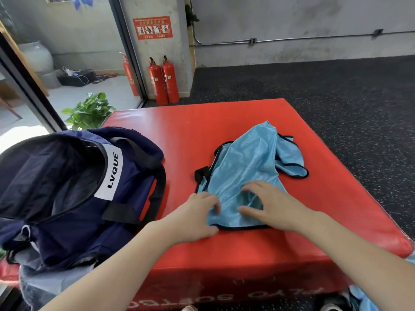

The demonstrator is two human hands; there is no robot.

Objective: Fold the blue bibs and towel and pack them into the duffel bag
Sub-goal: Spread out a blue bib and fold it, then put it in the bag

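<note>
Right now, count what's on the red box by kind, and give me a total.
Blue bibs: 1
Navy duffel bags: 1, unzipped
Hands on the bib: 2, left hand and right hand
Total: 4

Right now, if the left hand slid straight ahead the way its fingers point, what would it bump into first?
Probably the right hand. The left hand points rightward across the near end of the blue bib, already touching it, though depth is hard to judge.

Grey concrete wall [292, 19], dark speckled floor [336, 90], two red extinguishers [163, 80].
</note>
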